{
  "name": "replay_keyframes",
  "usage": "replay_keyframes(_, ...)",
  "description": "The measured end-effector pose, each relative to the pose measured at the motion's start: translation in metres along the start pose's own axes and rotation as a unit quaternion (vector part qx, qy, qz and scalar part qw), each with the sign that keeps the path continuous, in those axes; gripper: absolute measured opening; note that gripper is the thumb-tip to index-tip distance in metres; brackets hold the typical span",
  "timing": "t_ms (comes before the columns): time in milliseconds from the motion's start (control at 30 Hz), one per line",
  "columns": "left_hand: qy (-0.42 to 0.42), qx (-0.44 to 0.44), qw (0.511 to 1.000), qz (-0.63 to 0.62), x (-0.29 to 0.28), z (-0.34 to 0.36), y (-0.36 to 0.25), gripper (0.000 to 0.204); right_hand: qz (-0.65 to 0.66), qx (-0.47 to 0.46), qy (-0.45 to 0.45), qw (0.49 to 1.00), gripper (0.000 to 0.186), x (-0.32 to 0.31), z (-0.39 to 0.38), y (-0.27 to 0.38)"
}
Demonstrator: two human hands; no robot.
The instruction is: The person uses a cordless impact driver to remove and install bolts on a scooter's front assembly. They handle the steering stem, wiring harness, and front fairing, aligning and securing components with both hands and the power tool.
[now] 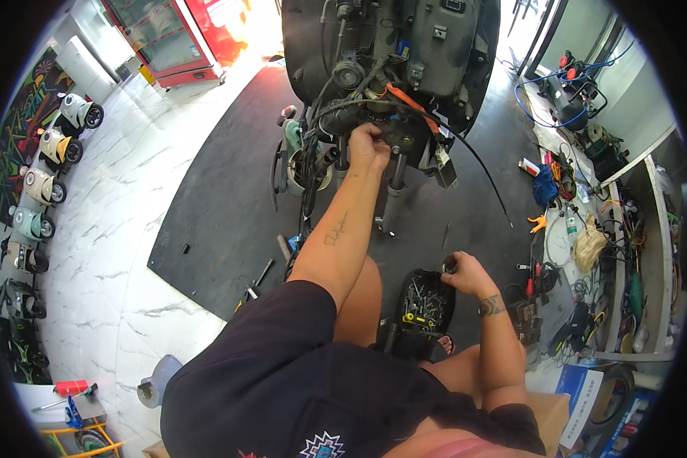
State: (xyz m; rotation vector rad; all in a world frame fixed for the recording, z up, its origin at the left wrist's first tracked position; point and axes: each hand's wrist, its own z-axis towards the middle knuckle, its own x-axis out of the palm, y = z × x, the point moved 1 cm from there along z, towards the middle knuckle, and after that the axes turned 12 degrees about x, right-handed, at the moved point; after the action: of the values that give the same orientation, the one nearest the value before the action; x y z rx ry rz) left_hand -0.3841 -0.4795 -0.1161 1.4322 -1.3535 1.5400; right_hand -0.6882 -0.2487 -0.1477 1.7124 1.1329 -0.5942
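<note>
My left hand (369, 149) reaches up to the underside of a black scooter front assembly (450, 61), beside the fork tubes and cables (328, 156); its fingers are curled, and whatever they hold is hidden. An orange cable (408, 99) runs just above it. My right hand (466, 273) is closed on a small dark round part (448, 267) at the upper right edge of a black tray of screws and bolts (424, 305). Loose tools (263, 275) lie on the dark mat to the left of my legs.
A black rubber mat (191, 214) covers white tiles (107, 275). Small scooters (53, 183) line the left, with a red display fridge (168, 53) behind. At right are a compressor (569, 103), scattered tools (565, 179) and metal shelving (656, 259).
</note>
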Motion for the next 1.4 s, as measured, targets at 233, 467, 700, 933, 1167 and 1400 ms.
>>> replay_keyframes(233,0.03,-0.009,0.999,-0.03,0.01,-0.001,-0.001,0.012,0.285,-0.054,0.06,0.955,0.044,-0.001,0.01,0.014)
replay_keyframes(467,0.024,-0.008,0.998,-0.061,0.01,0.005,0.004,0.015,0.294,-0.017,0.071,0.953,0.043,0.023,0.024,0.009)
replay_keyframes(700,-0.014,0.073,0.996,-0.044,0.023,-0.003,0.018,0.025,0.31,-0.021,0.048,0.949,0.042,0.013,0.016,0.025)
replay_keyframes(933,0.02,0.106,0.992,-0.07,0.043,-0.015,0.013,0.029,0.329,-0.027,0.034,0.943,0.044,-0.044,-0.026,0.086)
replay_keyframes(1167,-0.014,0.105,0.994,-0.015,0.05,-0.019,0.015,0.049,0.254,-0.225,0.027,0.94,0.048,-0.15,-0.055,0.184)
replay_keyframes(1400,-0.061,0.112,0.992,0.004,0.055,-0.024,0.013,0.06,0.106,-0.298,-0.142,0.938,0.053,-0.267,-0.04,0.265)
